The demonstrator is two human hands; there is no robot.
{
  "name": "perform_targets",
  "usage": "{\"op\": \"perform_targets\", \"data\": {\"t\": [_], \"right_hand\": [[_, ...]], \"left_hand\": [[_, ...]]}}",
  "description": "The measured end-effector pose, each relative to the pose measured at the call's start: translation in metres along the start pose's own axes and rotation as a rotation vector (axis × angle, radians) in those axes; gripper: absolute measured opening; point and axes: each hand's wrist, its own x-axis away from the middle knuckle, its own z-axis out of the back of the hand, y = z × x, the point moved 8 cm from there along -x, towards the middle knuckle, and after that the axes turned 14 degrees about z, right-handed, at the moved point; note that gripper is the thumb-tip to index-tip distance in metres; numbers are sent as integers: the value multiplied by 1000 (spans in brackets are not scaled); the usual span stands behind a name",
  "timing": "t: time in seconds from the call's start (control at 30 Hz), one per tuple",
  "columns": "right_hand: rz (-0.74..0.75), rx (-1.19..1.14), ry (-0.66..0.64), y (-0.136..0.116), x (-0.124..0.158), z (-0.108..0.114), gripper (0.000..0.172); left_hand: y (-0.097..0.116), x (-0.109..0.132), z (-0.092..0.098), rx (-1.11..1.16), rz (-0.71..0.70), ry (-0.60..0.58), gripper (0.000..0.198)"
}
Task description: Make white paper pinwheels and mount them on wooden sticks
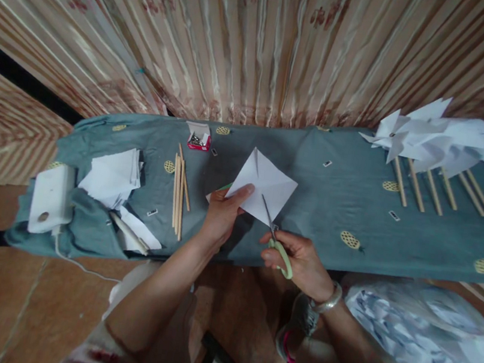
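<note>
A square of white paper is pinched in my left hand, thumb on top, above the table. Slits run in from its corners toward the middle. In my right hand is a pair of scissors with light green handles; a blade lies over the paper's lower corner. Something green and white shows partly behind the left hand. To the left lie several wooden sticks, and behind them stands a small red and white box holding small metal pieces.
A stack of white paper lies at the left, near a white power strip with a cord. Several paper pinwheels on sticks rest at the far right. A clear bag of paper pieces sits below the table's front edge. Curtains hang behind.
</note>
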Motion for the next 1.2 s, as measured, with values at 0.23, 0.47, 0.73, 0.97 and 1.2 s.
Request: {"op": "perform_targets", "data": {"t": [0.23,0.47,0.73,0.97,1.2], "right_hand": [[36,43,-55,-4,1,-3,44],[-17,132,-269,-2,15,1,44],[68,129,-59,-21,24,52,47],[247,113,307,-33,13,73,45],[234,135,257,-25,6,59,37]], "left_hand": [[-1,-2,3,-9,-7,13,31],[10,-3,12,43,-60,23,32],[17,-1,15,-27,-70,-19,31],[-6,6,-3,-335,69,-109,28],[-18,3,-8,-412,95,-159,28]]}}
